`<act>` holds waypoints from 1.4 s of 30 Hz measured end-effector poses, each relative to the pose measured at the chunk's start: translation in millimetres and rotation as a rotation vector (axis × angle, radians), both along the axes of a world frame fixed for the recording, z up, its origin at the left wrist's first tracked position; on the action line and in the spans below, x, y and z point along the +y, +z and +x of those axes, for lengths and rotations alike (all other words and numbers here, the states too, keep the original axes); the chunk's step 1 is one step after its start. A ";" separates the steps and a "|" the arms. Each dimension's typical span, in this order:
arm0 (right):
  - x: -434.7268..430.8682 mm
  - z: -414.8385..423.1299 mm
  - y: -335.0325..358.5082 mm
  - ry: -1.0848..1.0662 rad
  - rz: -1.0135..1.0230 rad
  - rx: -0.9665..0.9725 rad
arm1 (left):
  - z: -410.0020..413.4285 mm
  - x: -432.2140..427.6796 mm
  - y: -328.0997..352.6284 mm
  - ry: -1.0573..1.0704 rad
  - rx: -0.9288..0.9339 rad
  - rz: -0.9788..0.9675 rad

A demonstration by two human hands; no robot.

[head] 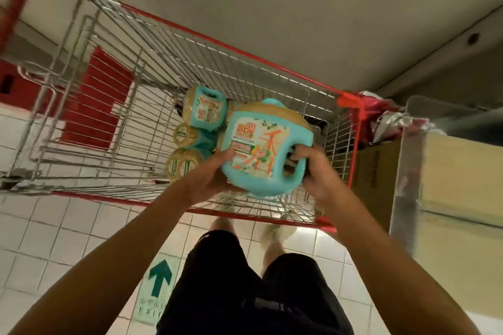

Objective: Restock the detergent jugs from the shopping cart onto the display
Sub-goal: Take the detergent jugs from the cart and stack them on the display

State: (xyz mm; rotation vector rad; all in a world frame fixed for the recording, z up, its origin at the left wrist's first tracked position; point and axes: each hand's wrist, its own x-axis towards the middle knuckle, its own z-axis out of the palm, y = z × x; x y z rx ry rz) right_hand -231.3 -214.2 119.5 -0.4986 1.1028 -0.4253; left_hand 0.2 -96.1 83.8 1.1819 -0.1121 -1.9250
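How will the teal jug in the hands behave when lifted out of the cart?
Probably heavy: both the left hand and right hand carry the jug. Likely rigid, its walls show no dents. The handle should keep it from slipping.

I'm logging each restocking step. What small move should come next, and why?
Probably lift the jug clear of the cart: the right hand grips its handle, the left hand supports its side, and both hands are over the cart.

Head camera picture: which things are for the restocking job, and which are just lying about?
For the job: teal plastic detergent jug held by left hand and right hand; more teal jugs in the red-rimmed wire shopping cart.
Just lying about: brown cardboard box; green arrow floor sticker.
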 end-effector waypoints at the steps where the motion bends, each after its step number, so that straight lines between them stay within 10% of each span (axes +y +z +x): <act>1: 1.6 -12.4 7.4 -0.006 0.014 -0.010 | -4.4 -0.3 6.3 -0.042 0.007 -0.019; 42: 77.3 -417.3 58.8 -0.486 -0.660 0.288 | -412.6 -114.4 62.3 -0.741 -0.481 -0.671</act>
